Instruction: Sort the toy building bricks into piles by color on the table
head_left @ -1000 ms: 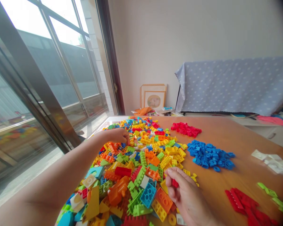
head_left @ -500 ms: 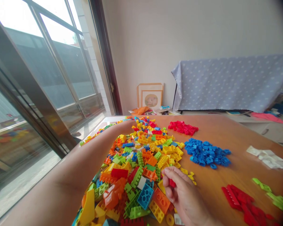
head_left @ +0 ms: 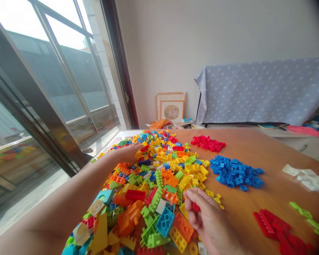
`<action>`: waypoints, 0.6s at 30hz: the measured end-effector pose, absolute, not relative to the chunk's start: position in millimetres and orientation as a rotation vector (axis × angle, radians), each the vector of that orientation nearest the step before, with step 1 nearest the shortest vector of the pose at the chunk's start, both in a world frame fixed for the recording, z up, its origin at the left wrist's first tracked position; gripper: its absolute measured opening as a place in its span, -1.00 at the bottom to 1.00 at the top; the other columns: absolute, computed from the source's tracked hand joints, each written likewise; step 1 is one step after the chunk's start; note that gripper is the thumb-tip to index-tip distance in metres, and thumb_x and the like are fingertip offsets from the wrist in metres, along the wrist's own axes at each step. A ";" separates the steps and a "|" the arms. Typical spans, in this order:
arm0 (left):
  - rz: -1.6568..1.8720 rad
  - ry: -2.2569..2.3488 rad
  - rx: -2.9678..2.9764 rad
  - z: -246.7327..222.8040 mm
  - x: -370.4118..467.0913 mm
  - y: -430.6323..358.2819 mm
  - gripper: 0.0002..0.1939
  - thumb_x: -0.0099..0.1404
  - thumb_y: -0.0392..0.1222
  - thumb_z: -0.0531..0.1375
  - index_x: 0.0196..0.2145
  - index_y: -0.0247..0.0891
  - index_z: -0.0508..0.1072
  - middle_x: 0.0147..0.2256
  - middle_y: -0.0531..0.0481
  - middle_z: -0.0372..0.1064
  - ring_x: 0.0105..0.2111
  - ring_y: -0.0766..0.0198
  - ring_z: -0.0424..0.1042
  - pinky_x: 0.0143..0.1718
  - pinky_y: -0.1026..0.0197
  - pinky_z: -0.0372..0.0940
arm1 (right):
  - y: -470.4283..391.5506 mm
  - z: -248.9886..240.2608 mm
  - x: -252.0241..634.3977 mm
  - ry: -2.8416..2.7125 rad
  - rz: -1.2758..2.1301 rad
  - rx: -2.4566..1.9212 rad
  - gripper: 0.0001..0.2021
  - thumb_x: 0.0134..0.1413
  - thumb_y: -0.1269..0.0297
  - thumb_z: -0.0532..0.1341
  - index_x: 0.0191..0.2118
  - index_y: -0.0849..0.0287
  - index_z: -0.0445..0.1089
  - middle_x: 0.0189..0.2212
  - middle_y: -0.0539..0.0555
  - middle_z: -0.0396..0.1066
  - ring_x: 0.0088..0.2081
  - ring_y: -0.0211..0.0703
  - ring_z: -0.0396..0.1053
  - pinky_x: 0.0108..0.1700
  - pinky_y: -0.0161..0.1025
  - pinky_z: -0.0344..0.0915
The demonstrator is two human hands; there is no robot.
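Note:
A big mixed heap of plastic toy building bricks (head_left: 149, 198) spreads over the left part of the table. My right hand (head_left: 206, 216) is closed around a small red brick (head_left: 195, 207), just above the heap's right edge. Most of that brick is hidden by the fingers. My left hand (head_left: 134, 150) reaches far out over the heap, fingers stretched onto its left side beside orange and red pieces. Under the right hand lie an orange brick (head_left: 183, 225) and a blue brick (head_left: 165, 221) with its hollow underside showing.
On the wooden table (head_left: 244, 148), sorted piles lie at the right: small red bricks (head_left: 207, 143), blue bricks (head_left: 235, 171), white pieces (head_left: 307, 178), longer red pieces (head_left: 279, 228) and light green pieces (head_left: 309, 217). A glass door (head_left: 69, 71) borders the left side.
My left hand has drawn back toward me and to the left across the heap. My right hand stays nearly still with the red brick. The view has shifted slightly.

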State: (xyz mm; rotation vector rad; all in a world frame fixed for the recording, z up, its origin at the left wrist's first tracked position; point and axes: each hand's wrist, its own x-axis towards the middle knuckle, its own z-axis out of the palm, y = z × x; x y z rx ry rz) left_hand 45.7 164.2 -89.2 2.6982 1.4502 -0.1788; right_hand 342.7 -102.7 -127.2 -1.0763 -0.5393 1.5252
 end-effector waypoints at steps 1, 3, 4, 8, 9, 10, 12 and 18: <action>-0.166 1.454 2.707 -89.5 42.2 162.4 -0.28 0.05 -0.26 0.25 0.22 -0.16 0.34 0.26 -0.19 0.23 0.16 -0.04 0.34 0.17 0.01 0.31 | -102.5 -127.7 342.8 -0.536 1.527 -1.076 -0.66 0.02 0.03 0.41 -0.29 0.17 0.38 -0.50 -0.08 0.34 -0.60 -0.42 0.15 -0.57 -0.42 -0.06; -0.141 1.460 2.723 -89.1 38.2 159.5 -0.49 0.05 -0.30 0.23 0.01 -0.17 0.47 0.12 -0.14 0.34 0.07 0.01 0.39 0.13 0.01 0.33 | -102.0 -128.4 342.9 -0.542 1.523 -1.075 -0.64 0.00 0.00 0.42 -0.30 0.17 0.38 -0.51 -0.07 0.35 -0.60 -0.42 0.14 -0.58 -0.42 -0.07; -0.119 1.464 2.737 -88.5 37.5 158.3 -0.57 0.05 -0.31 0.22 -0.07 -0.17 0.50 0.09 -0.12 0.35 0.05 0.03 0.38 0.14 0.00 0.31 | -101.8 -128.4 342.9 -0.545 1.522 -1.075 -0.63 -0.02 -0.01 0.43 -0.30 0.17 0.38 -0.51 -0.07 0.35 -0.60 -0.41 0.14 -0.59 -0.42 -0.07; -0.086 1.483 2.777 -87.3 40.1 155.6 -0.66 0.06 -0.36 0.20 -0.20 -0.12 0.56 0.11 -0.05 0.32 0.14 0.04 0.29 0.24 0.00 0.20 | -102.4 -125.7 342.2 -0.540 1.507 -1.099 -0.60 -0.09 -0.02 0.45 -0.34 0.18 0.37 -0.53 -0.06 0.36 -0.61 -0.41 0.14 -0.60 -0.42 -0.06; -0.102 1.491 2.773 -87.5 41.6 155.4 -0.68 0.06 -0.36 0.21 -0.23 -0.10 0.58 0.11 -0.03 0.32 0.15 0.04 0.28 0.25 0.00 0.19 | -102.8 -124.5 341.8 -0.536 1.500 -1.108 -0.59 -0.11 -0.02 0.46 -0.35 0.17 0.37 -0.54 -0.06 0.35 -0.62 -0.41 0.14 -0.61 -0.42 -0.06; -0.119 1.504 2.765 -87.9 43.4 155.3 -0.71 0.07 -0.35 0.21 -0.27 -0.08 0.60 0.11 -0.02 0.33 0.16 0.03 0.27 0.26 -0.01 0.18 | -103.2 -123.2 341.3 -0.531 1.492 -1.116 -0.59 -0.13 -0.02 0.47 -0.35 0.17 0.37 -0.54 -0.06 0.35 -0.62 -0.41 0.13 -0.61 -0.42 -0.07; -0.135 1.538 2.754 -88.4 47.5 155.2 -0.75 0.10 -0.31 0.21 -0.32 -0.04 0.64 0.12 0.00 0.34 0.20 -0.01 0.23 0.28 -0.07 0.15 | -103.6 -121.0 340.6 -0.527 1.488 -1.124 -0.58 -0.15 -0.02 0.47 -0.36 0.17 0.37 -0.55 -0.06 0.35 -0.63 -0.41 0.13 -0.62 -0.43 -0.06; -0.155 1.597 2.812 -84.7 63.1 152.8 -0.78 0.11 -0.24 0.25 -0.31 -0.01 0.66 0.24 -0.02 0.30 0.34 -0.18 0.01 0.32 -0.30 -0.05 | -102.1 -120.8 340.7 -0.520 1.494 -1.119 -0.61 -0.15 0.00 0.47 -0.39 0.15 0.36 -0.55 -0.05 0.37 -0.64 -0.40 0.14 -0.62 -0.42 -0.06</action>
